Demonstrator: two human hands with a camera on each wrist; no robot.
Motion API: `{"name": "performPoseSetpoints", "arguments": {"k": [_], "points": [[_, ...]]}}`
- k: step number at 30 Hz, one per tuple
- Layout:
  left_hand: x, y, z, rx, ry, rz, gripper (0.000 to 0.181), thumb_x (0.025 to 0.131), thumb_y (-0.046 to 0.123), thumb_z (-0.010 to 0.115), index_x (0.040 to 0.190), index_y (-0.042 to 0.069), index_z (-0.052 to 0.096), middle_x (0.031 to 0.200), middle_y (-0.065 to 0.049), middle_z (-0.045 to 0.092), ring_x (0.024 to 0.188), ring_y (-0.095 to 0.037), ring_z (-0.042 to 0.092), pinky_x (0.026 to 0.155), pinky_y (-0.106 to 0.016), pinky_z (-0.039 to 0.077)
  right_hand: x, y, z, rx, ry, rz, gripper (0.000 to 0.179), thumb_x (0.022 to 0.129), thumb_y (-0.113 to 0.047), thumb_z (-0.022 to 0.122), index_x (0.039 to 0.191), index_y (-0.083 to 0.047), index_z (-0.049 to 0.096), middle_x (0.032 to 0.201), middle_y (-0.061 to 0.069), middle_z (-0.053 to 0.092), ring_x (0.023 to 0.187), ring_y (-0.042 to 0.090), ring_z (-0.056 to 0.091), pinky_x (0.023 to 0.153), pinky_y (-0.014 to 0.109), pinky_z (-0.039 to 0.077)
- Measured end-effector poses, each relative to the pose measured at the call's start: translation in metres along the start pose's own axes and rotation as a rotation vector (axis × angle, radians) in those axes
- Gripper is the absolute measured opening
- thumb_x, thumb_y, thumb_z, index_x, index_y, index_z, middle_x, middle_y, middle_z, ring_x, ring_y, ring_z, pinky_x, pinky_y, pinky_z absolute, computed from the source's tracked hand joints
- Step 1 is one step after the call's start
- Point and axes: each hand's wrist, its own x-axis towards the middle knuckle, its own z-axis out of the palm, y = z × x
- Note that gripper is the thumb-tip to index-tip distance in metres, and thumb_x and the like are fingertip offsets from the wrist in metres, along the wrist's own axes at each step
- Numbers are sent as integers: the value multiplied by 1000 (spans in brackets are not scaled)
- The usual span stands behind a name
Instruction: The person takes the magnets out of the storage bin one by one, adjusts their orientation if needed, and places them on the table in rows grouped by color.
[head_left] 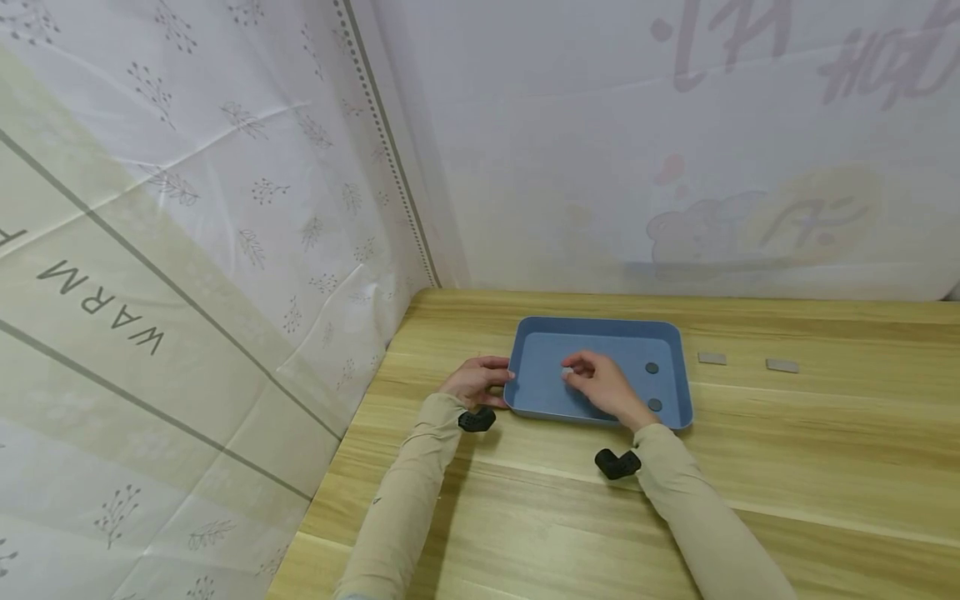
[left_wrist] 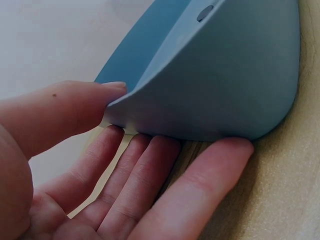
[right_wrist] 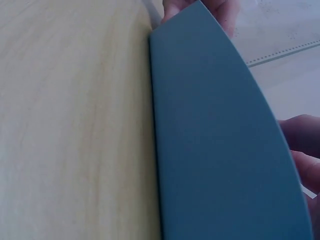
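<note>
A shallow blue tray (head_left: 542, 350) lies on the table. My left hand (head_left: 476, 380) grips its left end; in the left wrist view the thumb (left_wrist: 107, 90) lies over the rim while several fingertips meet the outer wall low down. Over the middle of the tray, my right hand (head_left: 602, 385) pinches a small light grey rectangular piece (head_left: 567, 370) between thumb and fingers. Two dark round discs (head_left: 652, 367) rest on the tray's floor at the right. The tray wall (right_wrist: 215, 130) hides most of the right hand and its piece in the right wrist view.
Two flat grey rectangular pieces, a nearer one (head_left: 712, 358) and a farther one (head_left: 782, 366), lie on the wooden table (head_left: 555, 517) right of the tray. Patterned cloth (head_left: 300, 208) hangs along the left side and behind the table.
</note>
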Motion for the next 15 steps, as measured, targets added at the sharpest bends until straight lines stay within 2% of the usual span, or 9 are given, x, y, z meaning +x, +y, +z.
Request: {"name": "performPoseSetpoints", "arguments": {"k": [6, 15], "points": [[1, 0, 0, 0, 0, 5, 48, 91, 2, 62, 137, 1, 51, 113, -12, 62, 92, -21, 65, 72, -41, 61, -4, -3, -8, 27, -13, 1, 34, 92, -15, 65, 123, -2, 60, 111, 15, 63, 93, 23, 61, 71, 31, 52], [-1, 1, 0, 10, -7, 5, 49, 91, 2, 62, 139, 2, 49, 126, -18, 59, 98, -23, 65, 73, -42, 61, -9, -8, -21, -13, -1, -27, 35, 91, -11, 64, 124, -1, 59, 113, 18, 61, 91, 25, 59, 67, 31, 50]]}}
